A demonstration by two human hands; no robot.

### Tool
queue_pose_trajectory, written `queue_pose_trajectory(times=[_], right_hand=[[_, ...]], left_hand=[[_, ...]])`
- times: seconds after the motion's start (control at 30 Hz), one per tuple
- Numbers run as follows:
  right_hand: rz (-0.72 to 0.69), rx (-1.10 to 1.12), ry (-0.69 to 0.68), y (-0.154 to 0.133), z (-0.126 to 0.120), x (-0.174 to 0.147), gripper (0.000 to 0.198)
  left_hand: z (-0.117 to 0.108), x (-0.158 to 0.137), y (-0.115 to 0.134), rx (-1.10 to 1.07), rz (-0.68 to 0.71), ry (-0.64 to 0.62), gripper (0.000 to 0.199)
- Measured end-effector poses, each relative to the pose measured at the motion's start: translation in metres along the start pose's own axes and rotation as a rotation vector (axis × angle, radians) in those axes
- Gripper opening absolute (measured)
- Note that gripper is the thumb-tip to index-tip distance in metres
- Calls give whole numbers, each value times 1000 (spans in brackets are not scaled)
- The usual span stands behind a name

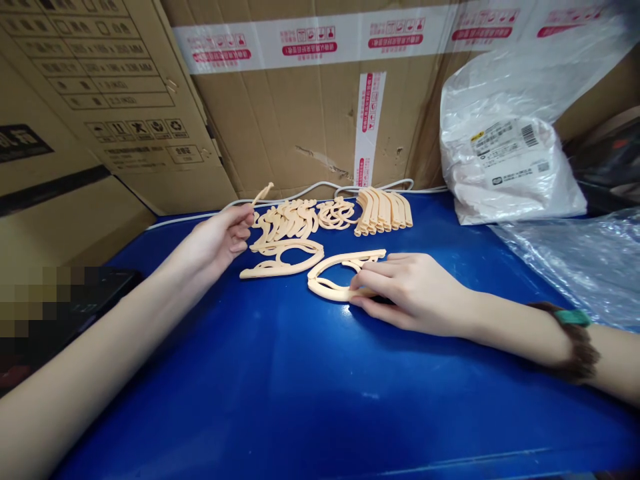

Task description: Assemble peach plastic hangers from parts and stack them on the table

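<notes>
My left hand (225, 237) is raised at the left of the piles, its fingers closed on a slim beige plastic hanger piece (263, 193) that sticks up past the fingertips. My right hand (415, 293) grips the right end of a beige folding hanger (327, 290), which lies folded on the blue table; the fingers hide part of it. Just left of that, a second folded hanger (283, 269) rests untouched. Behind them are a heap of curved hanger pieces (290, 220), several ring-shaped pieces (336, 215) and a row of hanger arms (384, 212).
Cardboard boxes (300, 120) wall off the back and left of the blue table (280, 373). A white cable (300, 191) runs along the back. At right are a white plastic bag (510, 160) and clear plastic film (590, 260). A dark phone-like device (85, 300) sits left.
</notes>
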State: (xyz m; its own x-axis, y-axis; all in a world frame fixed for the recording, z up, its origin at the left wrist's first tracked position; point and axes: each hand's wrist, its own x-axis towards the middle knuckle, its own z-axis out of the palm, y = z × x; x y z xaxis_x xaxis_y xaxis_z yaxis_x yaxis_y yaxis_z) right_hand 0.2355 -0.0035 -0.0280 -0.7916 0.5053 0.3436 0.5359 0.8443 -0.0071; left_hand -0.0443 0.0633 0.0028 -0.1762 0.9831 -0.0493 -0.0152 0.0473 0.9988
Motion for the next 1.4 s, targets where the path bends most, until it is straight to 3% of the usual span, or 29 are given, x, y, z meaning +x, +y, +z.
queue_pose_trajectory(times=[0.2,0.33,0.43,0.7,0.8,0.93,1.0,1.13,1.27,1.4], right_hand=[[20,55,132,-3,-2,-1,22],[75,166,279,-3,-4,-4,46],[67,177,297,-2,-3,-4,56],[68,355,336,-1,-1,-1,53],[155,525,332,-1,-3,-1,39],[327,687,435,5,-7,3,21],[344,709,456,12,-12,6,18],[279,546,277,22,-27,7,8],[273,302,-45,23,-33,-3,28],[326,346,-92,31,-30,-19,25]], left_hand=[[21,-33,-5,-47,-2,-113,17],[40,-72,-8,53,16,-283,20],[50,-94,-11,87,6,-429,21],[52,-98,-14,259,131,-562,19],[49,-95,-19,430,313,-580,19],[47,-95,-25,793,845,-595,14],[47,-95,-27,912,1014,-585,15],[49,-95,-30,998,1100,-592,20],[49,-93,-32,1009,1089,-614,23],[48,-91,-32,1000,1072,-631,21]])
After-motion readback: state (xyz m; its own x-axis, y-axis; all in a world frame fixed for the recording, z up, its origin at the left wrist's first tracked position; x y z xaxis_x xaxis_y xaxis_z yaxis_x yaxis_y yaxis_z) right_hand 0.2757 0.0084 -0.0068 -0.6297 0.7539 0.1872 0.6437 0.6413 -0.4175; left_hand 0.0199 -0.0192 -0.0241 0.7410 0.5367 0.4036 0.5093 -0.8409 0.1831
